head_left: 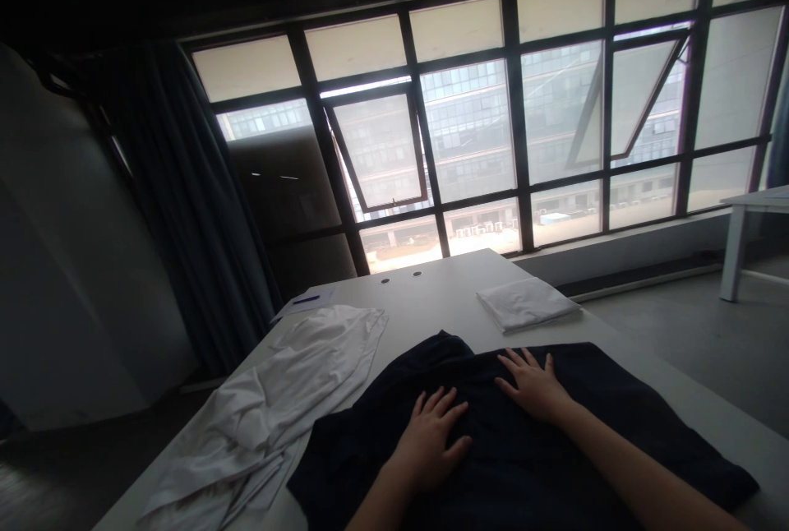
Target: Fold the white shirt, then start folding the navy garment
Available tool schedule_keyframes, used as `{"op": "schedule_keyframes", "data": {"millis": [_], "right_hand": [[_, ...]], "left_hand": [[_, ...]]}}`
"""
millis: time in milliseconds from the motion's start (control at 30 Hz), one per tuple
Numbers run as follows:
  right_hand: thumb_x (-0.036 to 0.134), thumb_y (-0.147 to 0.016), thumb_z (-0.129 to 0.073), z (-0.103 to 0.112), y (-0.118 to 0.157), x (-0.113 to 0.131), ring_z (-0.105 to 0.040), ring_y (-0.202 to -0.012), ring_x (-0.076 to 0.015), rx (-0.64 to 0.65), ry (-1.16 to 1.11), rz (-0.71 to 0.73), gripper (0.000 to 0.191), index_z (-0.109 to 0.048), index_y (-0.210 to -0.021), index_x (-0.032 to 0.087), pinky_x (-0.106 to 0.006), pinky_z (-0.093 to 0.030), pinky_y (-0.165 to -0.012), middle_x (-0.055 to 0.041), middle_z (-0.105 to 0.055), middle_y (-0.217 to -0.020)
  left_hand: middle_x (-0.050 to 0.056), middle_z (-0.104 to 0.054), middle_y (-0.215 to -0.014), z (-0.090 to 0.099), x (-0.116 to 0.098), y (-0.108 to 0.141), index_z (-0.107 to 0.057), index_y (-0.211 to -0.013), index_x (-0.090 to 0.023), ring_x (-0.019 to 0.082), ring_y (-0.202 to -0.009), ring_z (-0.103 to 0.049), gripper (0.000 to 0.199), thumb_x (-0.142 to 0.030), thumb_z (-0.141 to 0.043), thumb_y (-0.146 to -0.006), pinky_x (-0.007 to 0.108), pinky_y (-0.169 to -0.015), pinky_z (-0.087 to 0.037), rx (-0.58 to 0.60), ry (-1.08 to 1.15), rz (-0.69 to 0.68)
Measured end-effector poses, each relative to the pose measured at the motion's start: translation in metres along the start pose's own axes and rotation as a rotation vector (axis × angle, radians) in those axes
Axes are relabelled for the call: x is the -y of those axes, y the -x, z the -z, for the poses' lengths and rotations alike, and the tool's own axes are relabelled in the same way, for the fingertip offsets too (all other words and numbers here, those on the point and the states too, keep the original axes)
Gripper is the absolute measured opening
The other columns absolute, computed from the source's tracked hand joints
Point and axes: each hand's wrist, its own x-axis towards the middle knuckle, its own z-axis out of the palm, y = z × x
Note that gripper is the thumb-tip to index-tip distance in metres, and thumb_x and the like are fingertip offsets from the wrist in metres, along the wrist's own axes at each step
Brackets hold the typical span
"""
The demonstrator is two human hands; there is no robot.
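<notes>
Dark cloth garment (pixel 518 465) under my left hand (pixel 428 449) and right hand (pixel 536 387) looked soft, matt, no sheen. Crumpled white cloth (pixel 265 408) at near left was thin, smooth, faintly lustrous along folds. Folded white cloth (pixel 523 303) at far right looked matt. Table top (pixel 444 293) was smooth white, slightly glossy. Window frames (pixel 513 103) looked dark painted metal. Curtain (pixel 185 186) was heavy matt fabric. Floor (pixel 666 334) looked grey, smooth concrete.

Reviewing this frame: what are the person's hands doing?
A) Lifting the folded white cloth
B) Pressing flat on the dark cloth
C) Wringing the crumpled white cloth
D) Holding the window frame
B: the left hand and right hand lie palm down, fingers spread, on the dark cloth.
</notes>
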Motion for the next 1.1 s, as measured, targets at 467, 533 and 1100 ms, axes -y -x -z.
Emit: {"op": "schedule_keyframes", "data": {"millis": [467, 533, 1100], "right_hand": [[0.068, -0.096, -0.033, 0.0020, 0.0012, 0.0009, -0.013, -0.155, -0.0425, -0.002, -0.003, -0.001, 0.073, -0.038, -0.157, 0.030, -0.081, 0.000, -0.113, -0.0055, -0.026, -0.169], [0.069, -0.096, -0.032, 0.0015, 0.0009, 0.0005, -0.013, -0.155, -0.0425, -0.002, -0.002, 0.001, 0.073, -0.038, -0.157, 0.030, -0.081, 0.000, -0.113, -0.0054, -0.026, -0.169], [0.069, -0.096, -0.032, -0.0007, -0.0004, -0.0011, -0.014, -0.155, -0.0433, -0.007, 0.011, 0.008, 0.073, -0.039, -0.157, 0.030, -0.082, -0.001, -0.113, -0.0065, -0.027, -0.169]], "left_hand": [[-0.002, -0.028, -0.168, -0.0023, 0.0023, -0.0002, -0.041, -0.155, -0.042, 0.031, -0.155, -0.019, 0.060, -0.065, -0.045, -0.100, 0.059, -0.126, -0.005, -0.021, 0.001, -0.007], [-0.002, -0.028, -0.168, -0.0027, 0.0027, -0.0004, -0.041, -0.155, -0.041, 0.032, -0.155, -0.019, 0.061, -0.066, -0.044, -0.100, 0.059, -0.126, -0.005, -0.019, -0.003, -0.009], [-0.002, -0.028, -0.168, -0.0016, 0.0009, -0.0004, -0.041, -0.155, -0.042, 0.030, -0.156, -0.019, 0.059, -0.064, -0.046, -0.100, 0.058, -0.126, -0.005, -0.015, 0.003, -0.007]]}}
